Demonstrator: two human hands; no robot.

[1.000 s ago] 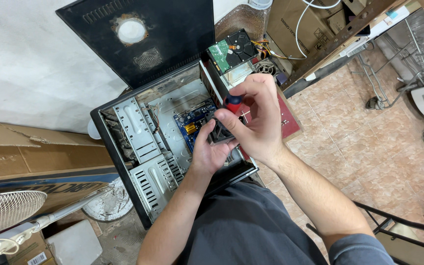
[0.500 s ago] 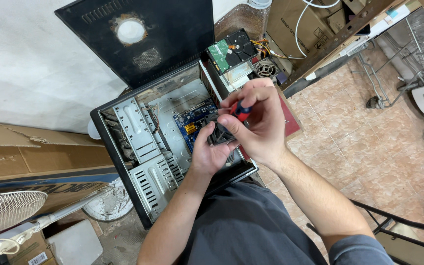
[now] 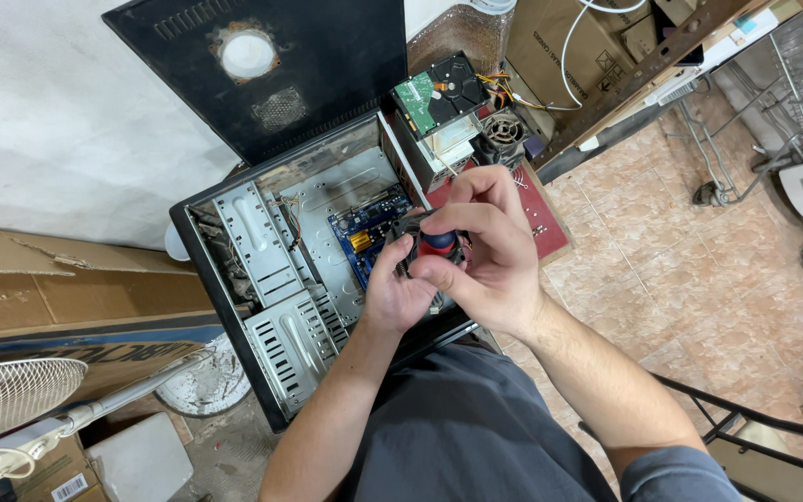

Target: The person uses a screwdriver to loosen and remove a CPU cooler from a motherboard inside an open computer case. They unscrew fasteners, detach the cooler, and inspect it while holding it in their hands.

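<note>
Hands at work over an open computer case (image 3: 271,307) lying on its side. My right hand (image 3: 485,265) pinches a screwdriver with a red and blue handle (image 3: 439,244), fingers (image 3: 462,218) curled tight around it. My left hand (image 3: 400,296), just below, is closed on a dark fan-like part (image 3: 408,232) over the blue circuit board (image 3: 369,237). I judge the tool light, stiff and best gripped at the handle; the part looks fragile. Beyond my fingers lies a hard drive (image 3: 439,93).
</note>
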